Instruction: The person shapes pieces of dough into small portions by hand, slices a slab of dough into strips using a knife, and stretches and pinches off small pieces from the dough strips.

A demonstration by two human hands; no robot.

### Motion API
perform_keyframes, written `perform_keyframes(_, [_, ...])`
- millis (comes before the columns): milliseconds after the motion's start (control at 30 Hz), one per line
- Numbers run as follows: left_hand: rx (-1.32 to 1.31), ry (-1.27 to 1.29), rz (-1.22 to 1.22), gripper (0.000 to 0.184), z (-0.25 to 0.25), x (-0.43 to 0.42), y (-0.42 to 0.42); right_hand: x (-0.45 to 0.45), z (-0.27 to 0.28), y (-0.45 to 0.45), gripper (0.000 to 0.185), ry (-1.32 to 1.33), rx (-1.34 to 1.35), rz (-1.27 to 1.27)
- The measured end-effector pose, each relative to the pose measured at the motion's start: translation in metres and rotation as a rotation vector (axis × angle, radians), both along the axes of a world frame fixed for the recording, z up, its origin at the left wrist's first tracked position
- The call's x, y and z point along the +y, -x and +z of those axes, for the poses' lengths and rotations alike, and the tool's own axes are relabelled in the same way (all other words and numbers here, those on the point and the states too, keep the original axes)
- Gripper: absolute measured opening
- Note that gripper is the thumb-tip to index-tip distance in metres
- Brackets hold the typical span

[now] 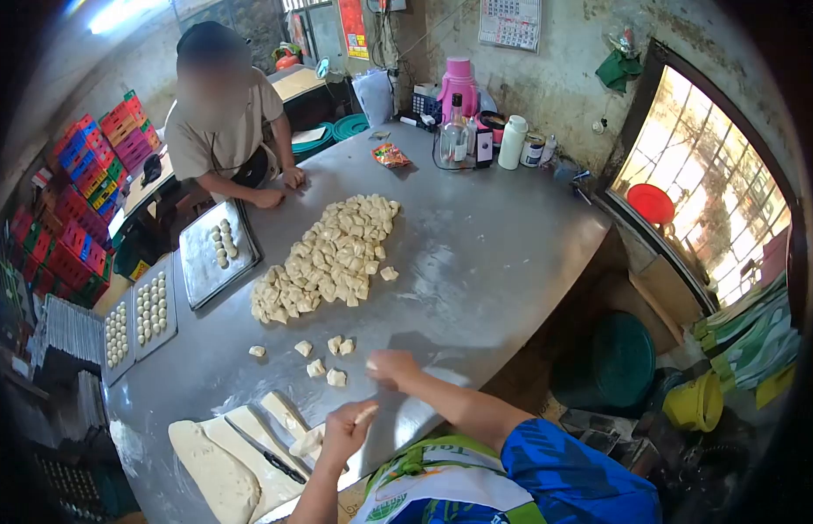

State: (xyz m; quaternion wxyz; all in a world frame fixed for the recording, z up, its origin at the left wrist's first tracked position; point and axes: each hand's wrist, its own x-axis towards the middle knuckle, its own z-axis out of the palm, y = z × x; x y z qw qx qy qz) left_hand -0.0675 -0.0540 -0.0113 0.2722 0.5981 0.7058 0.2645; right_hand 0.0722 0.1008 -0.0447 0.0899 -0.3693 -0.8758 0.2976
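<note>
My left hand (343,434) is closed above the near edge of the metal table, with a pale bit of dough (367,413) showing at its fingers. Farther forward, my right hand (391,368) is curled in a fist low over the tabletop; whatever lies inside it is hidden. Just left of that fist are several loose dough pieces (336,378). A large dough slab (216,476) and cut dough strips (286,416) lie left of my left hand. Between them rests a knife with a black handle (284,467).
A big heap of dough pieces (323,262) covers the table's middle. At the far left edge stand trays of dough balls (153,306) and a metal tray (201,266), near a co-worker (227,131). Bottles (454,135) and a pink thermos (459,87) line the back.
</note>
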Motion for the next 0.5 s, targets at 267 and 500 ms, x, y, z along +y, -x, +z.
perform_keyframes(267, [-0.3, -0.659, 0.276, 0.028, 0.032, 0.035, -0.003, -0.034, 0.038, 0.024, 0.032, 0.118, 0.702, 0.32])
perform_keyframes(500, [-0.256, 0.036, 0.149, 0.051, -0.033, 0.012, 0.018, -0.008, 0.014, 0.025, 0.035, -0.107, 0.047, -0.021])
